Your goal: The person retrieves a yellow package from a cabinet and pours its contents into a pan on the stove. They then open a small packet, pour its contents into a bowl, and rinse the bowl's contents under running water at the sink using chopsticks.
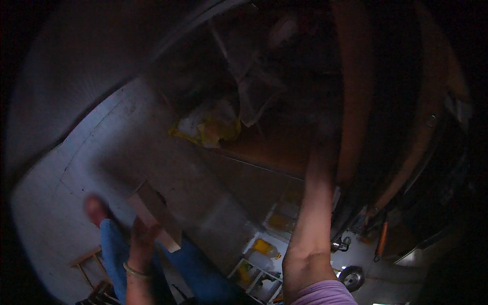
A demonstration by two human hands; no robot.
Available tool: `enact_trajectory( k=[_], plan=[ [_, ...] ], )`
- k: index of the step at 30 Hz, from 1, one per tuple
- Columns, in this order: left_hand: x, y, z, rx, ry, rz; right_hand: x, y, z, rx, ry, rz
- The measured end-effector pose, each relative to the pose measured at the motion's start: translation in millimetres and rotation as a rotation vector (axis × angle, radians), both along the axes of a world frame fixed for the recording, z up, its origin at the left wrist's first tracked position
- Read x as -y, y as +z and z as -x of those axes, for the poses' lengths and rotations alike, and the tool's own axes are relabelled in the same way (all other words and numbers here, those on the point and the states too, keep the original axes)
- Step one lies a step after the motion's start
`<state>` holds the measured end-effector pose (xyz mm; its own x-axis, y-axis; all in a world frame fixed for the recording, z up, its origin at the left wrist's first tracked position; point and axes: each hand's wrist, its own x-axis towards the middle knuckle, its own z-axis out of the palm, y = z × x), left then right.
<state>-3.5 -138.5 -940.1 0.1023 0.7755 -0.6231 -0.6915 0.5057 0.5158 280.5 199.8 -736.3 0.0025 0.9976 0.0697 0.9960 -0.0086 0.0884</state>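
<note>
My left hand (143, 234), with a band at its wrist, holds a rectangular wooden piece (156, 217) low at the left, above my legs in blue jeans. The piece looks like a light-coloured board or a shallow box. My right forearm, with a lilac sleeve, reaches up into the dark inside of a brown cabinet or shelf (270, 148). My right hand (326, 126) is almost lost in shadow there, so its fingers and anything in them cannot be made out. Left of it on the shelf lies a yellow and white plastic bag (213, 127).
A white rack (248, 263) with yellow-filled bottles (265, 248) stands below my right arm. Near it are a small wheel (351, 278), a metal fitting (341, 244) and an orange-handled item (382, 238). A wooden frame (87, 263) is at the lower left. Brown upright panels (354, 95) rise at the right.
</note>
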Motion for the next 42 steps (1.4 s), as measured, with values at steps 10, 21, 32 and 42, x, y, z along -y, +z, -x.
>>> enact_trajectory(
  k=[10,21,32,42],
  plan=[
    [-7,7,-5,0.047,0.006,-0.049,-21,-20,1,0.076,0.061,-0.001],
    [-4,-1,-9,0.124,0.019,0.027,-39,-42,8,0.096,0.08,0.011],
    [-10,8,-5,0.04,-0.035,0.026,-43,-47,22,0.078,0.099,0.042],
    [-14,12,2,0.075,-0.014,0.018,-10,-74,42,0.082,0.133,0.127]
  ],
)
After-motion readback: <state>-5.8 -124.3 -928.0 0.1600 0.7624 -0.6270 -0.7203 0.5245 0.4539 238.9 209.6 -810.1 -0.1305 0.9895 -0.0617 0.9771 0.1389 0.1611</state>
